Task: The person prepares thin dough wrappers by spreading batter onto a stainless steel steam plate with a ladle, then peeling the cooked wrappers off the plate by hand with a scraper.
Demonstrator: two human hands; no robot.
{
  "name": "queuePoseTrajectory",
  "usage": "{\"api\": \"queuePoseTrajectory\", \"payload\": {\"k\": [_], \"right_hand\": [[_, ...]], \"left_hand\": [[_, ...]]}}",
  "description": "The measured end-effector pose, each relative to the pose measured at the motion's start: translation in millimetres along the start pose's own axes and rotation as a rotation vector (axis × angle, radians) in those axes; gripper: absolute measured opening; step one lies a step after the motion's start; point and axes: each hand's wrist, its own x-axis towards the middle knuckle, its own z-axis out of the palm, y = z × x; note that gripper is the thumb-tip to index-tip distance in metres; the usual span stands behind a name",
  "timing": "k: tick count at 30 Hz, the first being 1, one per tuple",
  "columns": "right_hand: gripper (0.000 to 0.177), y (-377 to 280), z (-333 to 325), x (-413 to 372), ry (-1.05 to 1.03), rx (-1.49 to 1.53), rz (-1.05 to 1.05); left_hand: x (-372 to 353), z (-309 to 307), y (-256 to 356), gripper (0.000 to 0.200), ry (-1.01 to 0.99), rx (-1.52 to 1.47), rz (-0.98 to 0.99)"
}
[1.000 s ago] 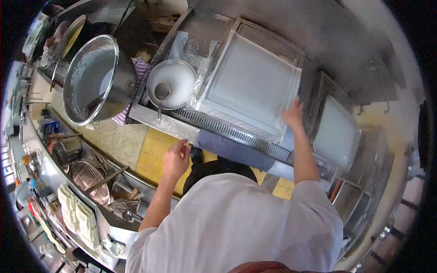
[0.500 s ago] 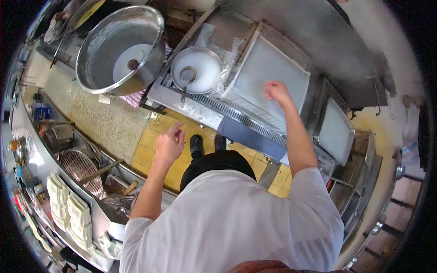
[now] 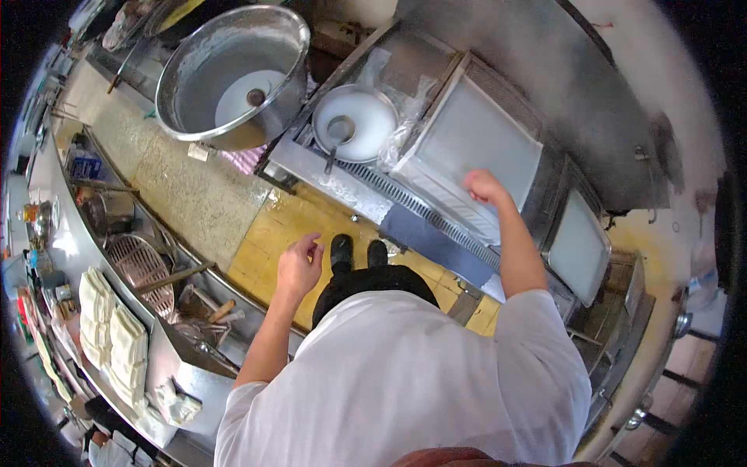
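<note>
My left hand (image 3: pixel 300 267) hangs over the yellow tiled floor with its fingers apart and nothing in it. Over the front part of a large square tray with a white sheet (image 3: pixel 475 128) is my right hand (image 3: pixel 484 187), its fingers curled in; whether they hold anything is too small to tell. Left of that tray, a round pan of white liquid (image 3: pixel 372 117) has a ladle (image 3: pixel 340 129) resting in it. A second tray (image 3: pixel 580 245), with a pale surface, stands at the right. Clear plastic (image 3: pixel 408 124) lies between the pan and the square tray.
A big metal bowl (image 3: pixel 187 86) with white liquid stands at the upper left. On the left counter (image 3: pixel 187 381) are stacks of folded pale cloths or packets (image 3: pixel 128 350). Below are a perforated strainer (image 3: pixel 140 268) and a metal pot (image 3: pixel 113 210). Steam drifts at the upper right.
The view has shifted, so the surroundings sit further right. My right hand has moved toward the tray's front edge, its fingers more tightly curled. My left hand remains over the floor.
</note>
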Motion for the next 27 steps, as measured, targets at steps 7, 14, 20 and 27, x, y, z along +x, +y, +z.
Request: {"api": "queuePoseTrajectory", "payload": {"k": [7, 14, 20, 27], "right_hand": [[0.026, 173.7, -2.4, -104.6, 0.388, 0.28, 0.148], [0.033, 296.4, -40.0, -177.3, 1.04, -0.031, 0.39], [0.027, 398.2, 20.5, -155.9, 0.741, -0.252, 0.433], [0.032, 209.1, 4.7, -153.6, 1.12, 0.106, -0.021]], "left_hand": [[29.9, 30.3, 67.4, 0.025, -0.045, 0.002, 0.176], [37.1, 67.2, 148.5, 0.028, -0.201, 0.101, 0.338], [23.7, 84.3, 166.5, 0.026, -0.312, 0.11, 0.375], [29.1, 80.6, 150.9, 0.028, -0.122, 0.097, 0.49]]}}
